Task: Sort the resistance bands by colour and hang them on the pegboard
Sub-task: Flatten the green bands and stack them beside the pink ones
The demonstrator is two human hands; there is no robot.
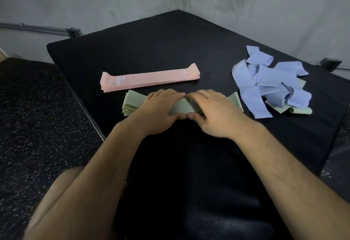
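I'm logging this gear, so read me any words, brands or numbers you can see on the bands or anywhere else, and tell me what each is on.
No text here can be read.
pink stack: pale print near each end, too blurred to read.
green stack, gripped by the left hand and right hand: no print that can be made out.
blue pile: no print shows.

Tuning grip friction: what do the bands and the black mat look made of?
Pink bands, green bands, blue bands: thin matte sheet, probably latex or rubber; the blue ones curl limply. Black mat: matte, soft rounded edges, looks like foam or rubber; cannot tell which.
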